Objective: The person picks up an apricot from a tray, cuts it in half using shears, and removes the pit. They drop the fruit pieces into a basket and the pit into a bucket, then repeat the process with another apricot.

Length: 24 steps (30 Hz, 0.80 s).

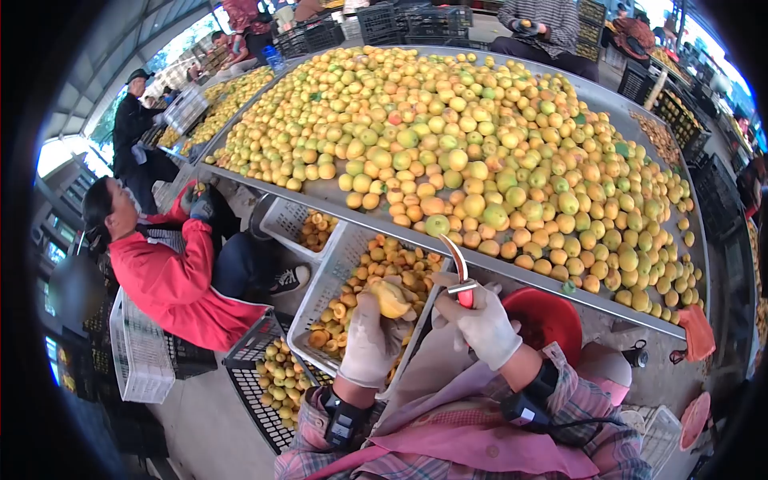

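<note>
My left hand (370, 340), in a pale glove, is closed around a yellow apricot (390, 298), whose far side I cannot see. In my gloved right hand (486, 322) is a curved knife (460, 268) with a red handle, its blade pointing up and away from me. The two hands are apart, and the blade does not touch the fruit. Below the left hand stands a white plastic crate (314, 300) with many orange apricot halves (358, 290) in it. A red bucket (552, 308) is beside my right hand, its contents dark and hard to make out.
A metal sorting table (264, 186) heaped with whole apricots (448, 136) spans the front. To the left sits a person in a red jacket (172, 272). A black crate of apricots (260, 400) stands on the floor, and a small orange bag (698, 334) hangs at the table's right corner.
</note>
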Tool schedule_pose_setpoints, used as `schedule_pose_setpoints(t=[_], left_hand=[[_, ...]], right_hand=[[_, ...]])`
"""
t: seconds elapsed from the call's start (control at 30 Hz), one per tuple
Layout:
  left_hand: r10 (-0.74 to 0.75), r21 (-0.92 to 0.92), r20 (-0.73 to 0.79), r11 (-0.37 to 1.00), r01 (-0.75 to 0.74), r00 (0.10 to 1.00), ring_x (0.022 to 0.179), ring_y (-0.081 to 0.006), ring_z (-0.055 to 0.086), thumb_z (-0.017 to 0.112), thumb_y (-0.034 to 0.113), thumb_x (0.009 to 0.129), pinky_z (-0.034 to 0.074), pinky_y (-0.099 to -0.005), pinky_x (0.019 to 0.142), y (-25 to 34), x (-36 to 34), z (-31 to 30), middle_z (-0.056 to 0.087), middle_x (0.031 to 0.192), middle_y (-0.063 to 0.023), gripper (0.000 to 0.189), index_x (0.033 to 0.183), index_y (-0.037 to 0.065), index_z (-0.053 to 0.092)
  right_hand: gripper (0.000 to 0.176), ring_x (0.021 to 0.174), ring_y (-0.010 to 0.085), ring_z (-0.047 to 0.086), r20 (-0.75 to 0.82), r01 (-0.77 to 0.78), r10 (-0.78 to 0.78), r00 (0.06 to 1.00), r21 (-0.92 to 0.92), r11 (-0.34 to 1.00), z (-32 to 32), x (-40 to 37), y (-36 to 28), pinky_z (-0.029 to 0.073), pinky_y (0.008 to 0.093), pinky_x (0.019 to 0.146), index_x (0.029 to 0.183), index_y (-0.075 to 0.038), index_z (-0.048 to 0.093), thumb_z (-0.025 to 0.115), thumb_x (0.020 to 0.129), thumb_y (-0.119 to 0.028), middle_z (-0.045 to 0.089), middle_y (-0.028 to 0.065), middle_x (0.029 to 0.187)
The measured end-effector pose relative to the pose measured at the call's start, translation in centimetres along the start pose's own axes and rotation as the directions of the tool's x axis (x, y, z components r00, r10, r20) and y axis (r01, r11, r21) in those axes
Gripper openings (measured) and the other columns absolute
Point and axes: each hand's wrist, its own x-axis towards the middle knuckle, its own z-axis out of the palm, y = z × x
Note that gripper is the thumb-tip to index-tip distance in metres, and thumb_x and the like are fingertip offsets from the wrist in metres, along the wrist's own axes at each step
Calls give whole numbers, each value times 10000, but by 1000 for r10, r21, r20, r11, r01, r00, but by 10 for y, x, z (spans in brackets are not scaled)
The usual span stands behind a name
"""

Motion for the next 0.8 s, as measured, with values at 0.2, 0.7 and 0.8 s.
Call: schedule_pose_setpoints(t=[0.2,0.7,0.8], left_hand=[[-190,397,-41,898,190,981,864,-91,603,538,424,997,499,-217,705,-43,10,55,629,1015,-26,441,1207,37,540],[-454,506,57,781,366,889,881,-90,596,523,451,998,491,-216,681,-110,17,117,614,1038,-23,483,1263,49,559],[-433,544,114,780,309,894,762,-56,555,537,471,987,439,-185,599,-115,16,119,602,965,0,504,1267,53,573]], right_hand=[[455,924,70,607,-118,431,-569,814,-536,726,-22,-18,24,496,240,818,1213,-32,576,762,798,-33,661,-5,1023],[267,749,102,612,-299,297,-276,913,27,954,-104,-84,52,495,272,655,1106,1,636,703,870,-105,643,33,849],[245,757,189,648,-393,441,-475,787,-179,879,-101,-82,64,508,321,687,1056,7,638,703,842,-94,644,84,844]])
